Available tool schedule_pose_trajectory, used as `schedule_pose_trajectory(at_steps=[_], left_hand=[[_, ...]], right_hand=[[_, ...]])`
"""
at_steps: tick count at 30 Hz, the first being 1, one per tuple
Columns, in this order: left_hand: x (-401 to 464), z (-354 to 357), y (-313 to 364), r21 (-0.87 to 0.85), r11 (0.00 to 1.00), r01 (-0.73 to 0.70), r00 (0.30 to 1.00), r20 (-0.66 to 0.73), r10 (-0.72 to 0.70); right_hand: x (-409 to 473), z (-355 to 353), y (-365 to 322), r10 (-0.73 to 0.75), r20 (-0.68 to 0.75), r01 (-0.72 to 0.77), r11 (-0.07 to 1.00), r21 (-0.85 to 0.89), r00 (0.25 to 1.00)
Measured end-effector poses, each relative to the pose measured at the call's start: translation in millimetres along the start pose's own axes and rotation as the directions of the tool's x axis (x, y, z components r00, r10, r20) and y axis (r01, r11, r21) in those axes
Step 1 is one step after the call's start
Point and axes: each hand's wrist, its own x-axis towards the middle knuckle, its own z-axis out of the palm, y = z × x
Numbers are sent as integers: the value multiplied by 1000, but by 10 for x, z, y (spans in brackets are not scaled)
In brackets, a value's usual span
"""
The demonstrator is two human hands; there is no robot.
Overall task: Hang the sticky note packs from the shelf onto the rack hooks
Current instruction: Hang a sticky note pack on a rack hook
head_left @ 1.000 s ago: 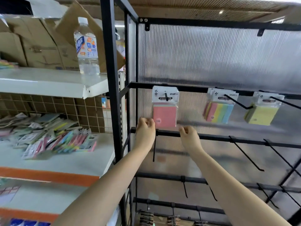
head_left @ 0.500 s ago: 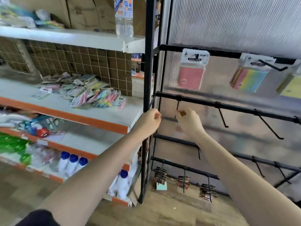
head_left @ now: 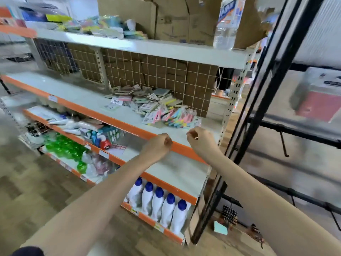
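Note:
A heap of sticky note packs [head_left: 162, 108] lies on the white shelf with the orange front edge [head_left: 118, 124]. My left hand [head_left: 159, 145] and my right hand [head_left: 200, 139] hover side by side just in front of that edge, below the heap, fingers curled and holding nothing. The black rack [head_left: 258, 111] stands to the right. One pink pack [head_left: 317, 100] hangs blurred on its upper bar, and a bare hook [head_left: 284, 145] sticks out from the bar below.
Cardboard boxes [head_left: 175, 19] and a water bottle [head_left: 228, 21] stand on the top shelf. Lower shelves carry white bottles with blue caps [head_left: 160, 202] and green bottles [head_left: 64, 146]. A teal pad [head_left: 220, 228] lies on the floor by the rack's foot.
The view has swung left from the rack to the shelf. Both hands have come away from the hung pink pack and now sit in front of the shelf's heap.

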Motion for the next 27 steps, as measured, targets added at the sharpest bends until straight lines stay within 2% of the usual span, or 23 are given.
schedule_pose_trajectory(at_steps=[10, 14, 20, 27], left_hand=[[101, -1058, -1591, 107, 980, 166, 984, -75, -159], [242, -1283, -1993, 145, 963, 229, 971, -98, -216], [568, -1434, -2483, 107, 953, 282, 953, -140, -267], [1314, -1649, -3032, 110, 945, 306, 944, -162, -287]], right_hand=[[676, 1418, -915, -54, 135, 63, 996, -60, 989], [908, 1827, -1146, -57, 192, 79, 991, -107, 980], [1418, 2357, -1345, -82, 241, 113, 986, -119, 967], [2308, 2918, -1503, -103, 270, 138, 984, -113, 957]])
